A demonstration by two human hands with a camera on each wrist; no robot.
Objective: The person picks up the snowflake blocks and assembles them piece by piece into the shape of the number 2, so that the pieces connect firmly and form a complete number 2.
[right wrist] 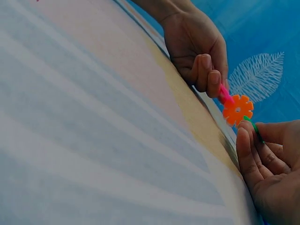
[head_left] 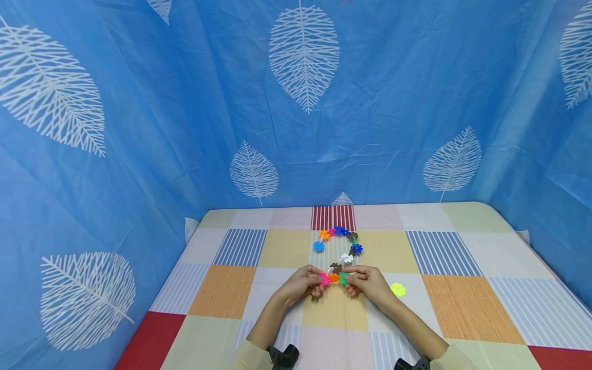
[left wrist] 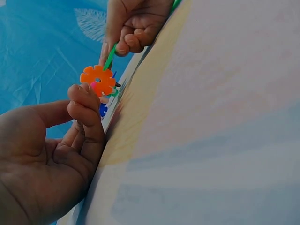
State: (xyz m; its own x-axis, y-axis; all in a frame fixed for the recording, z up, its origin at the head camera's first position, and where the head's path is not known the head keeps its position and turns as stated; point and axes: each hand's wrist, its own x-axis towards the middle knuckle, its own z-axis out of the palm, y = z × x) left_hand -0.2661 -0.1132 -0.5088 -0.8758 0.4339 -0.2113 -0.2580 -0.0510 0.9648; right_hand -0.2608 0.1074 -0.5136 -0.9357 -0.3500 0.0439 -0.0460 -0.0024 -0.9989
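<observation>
Notched flower-shaped plastic discs form a curved chain on the table. My left hand (head_left: 301, 283) pinches a pink disc (head_left: 326, 279) near the chain's front end. Between both hands sits an orange disc (right wrist: 238, 110), its slots meeting the pink disc on one side and a green disc (right wrist: 253, 129) on the other. My right hand (head_left: 370, 283) pinches that green disc between thumb and fingers. Behind them a brown disc (head_left: 336, 268) and a white disc (head_left: 347, 258) lead up to blue discs (head_left: 341, 231), then round to a light blue disc (head_left: 318, 246) at the far end.
A loose yellow disc (head_left: 398, 289) lies on the patchwork tablecloth (head_left: 453, 308), just right of my right forearm. Blue curtains (head_left: 370, 103) with white leaf prints hang behind the table and along both sides.
</observation>
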